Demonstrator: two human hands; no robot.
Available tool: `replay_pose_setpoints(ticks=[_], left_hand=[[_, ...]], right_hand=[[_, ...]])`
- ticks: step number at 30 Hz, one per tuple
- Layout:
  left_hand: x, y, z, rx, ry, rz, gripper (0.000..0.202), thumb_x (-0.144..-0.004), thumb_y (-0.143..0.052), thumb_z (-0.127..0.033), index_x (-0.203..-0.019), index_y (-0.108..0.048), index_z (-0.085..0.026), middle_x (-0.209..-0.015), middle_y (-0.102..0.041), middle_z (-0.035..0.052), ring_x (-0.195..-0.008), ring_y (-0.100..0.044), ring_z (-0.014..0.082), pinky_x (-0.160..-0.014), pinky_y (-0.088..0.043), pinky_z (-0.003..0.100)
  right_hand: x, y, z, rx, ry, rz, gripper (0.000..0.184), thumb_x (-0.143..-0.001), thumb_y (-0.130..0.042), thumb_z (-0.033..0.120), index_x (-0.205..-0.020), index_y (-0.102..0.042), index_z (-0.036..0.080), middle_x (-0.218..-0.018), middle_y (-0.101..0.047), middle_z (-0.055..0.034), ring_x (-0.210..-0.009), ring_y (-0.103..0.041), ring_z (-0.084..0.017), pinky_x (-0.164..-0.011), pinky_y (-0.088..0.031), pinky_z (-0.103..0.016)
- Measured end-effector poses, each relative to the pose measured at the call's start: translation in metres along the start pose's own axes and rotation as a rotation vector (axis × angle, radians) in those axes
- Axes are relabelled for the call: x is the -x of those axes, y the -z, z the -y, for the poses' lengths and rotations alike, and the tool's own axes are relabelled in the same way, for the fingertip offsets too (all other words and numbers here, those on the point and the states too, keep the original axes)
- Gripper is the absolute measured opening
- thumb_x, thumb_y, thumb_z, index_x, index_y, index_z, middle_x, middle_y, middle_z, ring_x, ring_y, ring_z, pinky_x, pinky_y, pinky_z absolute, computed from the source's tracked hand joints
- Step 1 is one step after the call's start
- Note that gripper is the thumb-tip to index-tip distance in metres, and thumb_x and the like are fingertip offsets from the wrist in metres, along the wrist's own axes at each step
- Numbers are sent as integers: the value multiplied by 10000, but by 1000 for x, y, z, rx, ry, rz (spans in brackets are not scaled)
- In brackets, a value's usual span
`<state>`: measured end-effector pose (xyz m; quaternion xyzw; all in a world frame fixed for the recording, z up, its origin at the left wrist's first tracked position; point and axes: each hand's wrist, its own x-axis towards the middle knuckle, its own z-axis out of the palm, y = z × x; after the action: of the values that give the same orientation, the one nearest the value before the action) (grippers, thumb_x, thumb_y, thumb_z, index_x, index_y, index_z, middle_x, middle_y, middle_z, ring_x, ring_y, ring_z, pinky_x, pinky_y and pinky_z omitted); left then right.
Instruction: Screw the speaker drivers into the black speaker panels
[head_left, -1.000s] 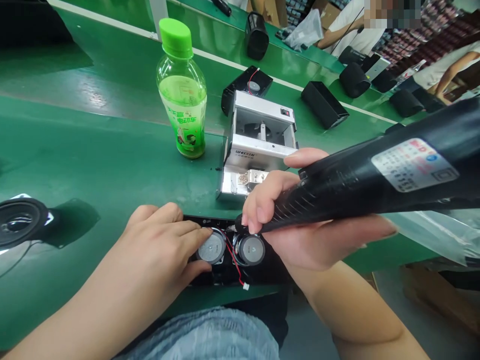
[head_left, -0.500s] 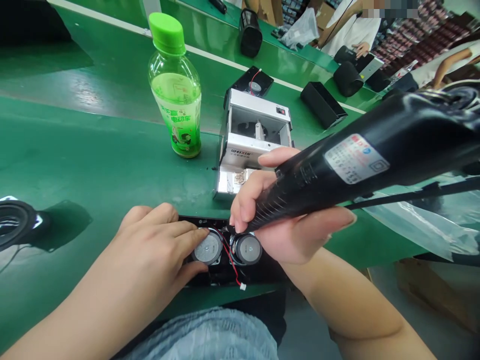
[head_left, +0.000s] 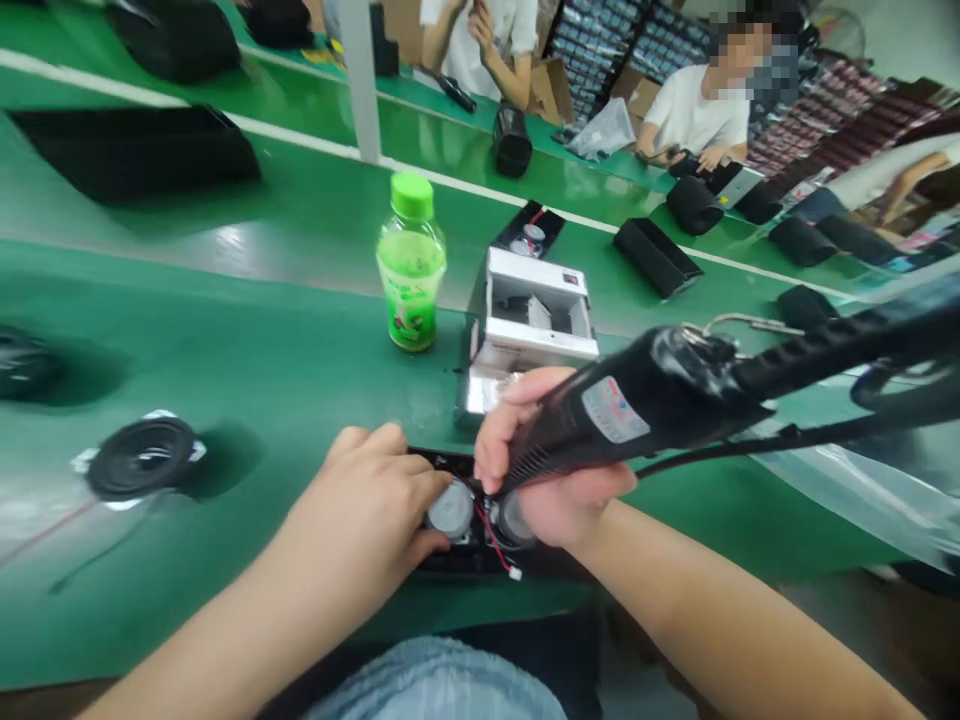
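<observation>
My right hand (head_left: pixel 559 478) is wrapped round a black electric screwdriver (head_left: pixel 637 400), its tip pointing down at a black speaker panel (head_left: pixel 465 545) at the near edge of the green bench. On that panel sit two round silver speaker drivers (head_left: pixel 450 508) joined by red and black wires (head_left: pixel 495 540). My left hand (head_left: pixel 375 510) lies on the left end of the panel, fingers resting flat beside the left driver and pressing it down. The screwdriver's cable runs off to the right.
A green drink bottle (head_left: pixel 411 265) stands behind the panel, next to a white metal screw feeder box (head_left: pixel 534 320). A loose black speaker cone (head_left: pixel 141 458) lies at the left. Black speaker housings (head_left: pixel 656 255) ride the conveyor beyond; other people work at the far side. A clear plastic bag (head_left: pixel 855 490) lies at right.
The camera has pulled back and tilted up, showing more of the bench and the people beyond. Both hands stay on the panel; the screwdriver has tilted a little more upright.
</observation>
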<state>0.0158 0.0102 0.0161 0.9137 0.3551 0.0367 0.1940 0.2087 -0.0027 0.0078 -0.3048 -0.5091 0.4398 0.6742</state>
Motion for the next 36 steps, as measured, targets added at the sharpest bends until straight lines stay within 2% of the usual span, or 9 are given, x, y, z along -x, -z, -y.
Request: replay_pose_setpoints(ticks=[6,10,13,21,25,27,30,33,36], left_hand=[[4,9,-9,52,91,75,260,-850,-969,-382,-1032,-823,-268,-965,-831,27,-1021,-628,298,-850,-360,461],[5,9,-9,61,99,74,235,-869,-948,-386,-1027,-818,-270,-966,-828,26,-1012,-629,288,-848,-370,466],[5,10,-9,51,95,85,221,-885,-933,-382,-1023,-811,-260,-968,-828,33,-1010,-626,283,-851,-369,466],[0,4,-4,40,89,101,223,-874,-945,-351,-1018,-804,-255,-994,-826,12,-1029,-602,300,-843,-321,466],[1,-1,0,36,88,98,178,-898,-921,-339,-1017,-804,-275,-987,-816,2,-1025,-597,304,-837,-303,458],[4,-4,1,42,85,86,208,-904,-912,-323,-1088,-818,-297,-1011,-820,2,-1025,-598,305,-842,-306,460],[8,-8,4,45,80,55,331,-895,-925,-324,-1210,-825,-306,-1064,-831,11,-1043,-603,309,-869,-325,467],[10,-11,7,61,59,13,462,-870,-953,-345,-1308,-811,-304,-1146,-841,14,-1056,-606,305,-896,-339,468],[9,-12,11,82,44,25,384,-907,-917,-351,-1278,-819,-355,-1139,-840,-9,-1029,-600,296,-875,-330,465]], right_hand=[[3,-2,4,-50,-47,-14,603,-940,-630,827,-1264,-655,318,-640,-697,48,-428,-570,-157,-436,-512,-283],[9,0,-5,-94,-56,-1,676,-818,-709,891,-1172,-721,315,-622,-700,34,-419,-585,-175,-405,-483,-287],[12,2,-9,-104,-77,12,696,-779,-740,901,-1122,-751,296,-606,-697,24,-423,-593,-181,-409,-473,-291],[9,-8,-11,-75,-5,-47,676,-822,-711,893,-1119,-701,286,-615,-657,42,-419,-536,-145,-407,-446,-268],[8,-11,-13,-34,33,-40,697,-833,-768,833,-1230,-678,267,-660,-659,33,-443,-557,-143,-419,-460,-272],[6,-7,-3,-13,31,-56,700,-889,-722,815,-1335,-645,281,-693,-665,36,-453,-560,-139,-434,-476,-276],[-3,3,31,-7,42,-97,751,-896,-568,920,-1379,-620,349,-674,-676,54,-434,-566,-155,-429,-511,-300],[-22,15,67,27,197,-227,774,-876,-518,965,-1286,-680,330,-611,-662,55,-391,-553,-162,-381,-495,-303],[-43,21,79,164,350,-296,711,-926,-526,913,-1191,-711,280,-585,-632,53,-371,-534,-149,-342,-455,-289]])
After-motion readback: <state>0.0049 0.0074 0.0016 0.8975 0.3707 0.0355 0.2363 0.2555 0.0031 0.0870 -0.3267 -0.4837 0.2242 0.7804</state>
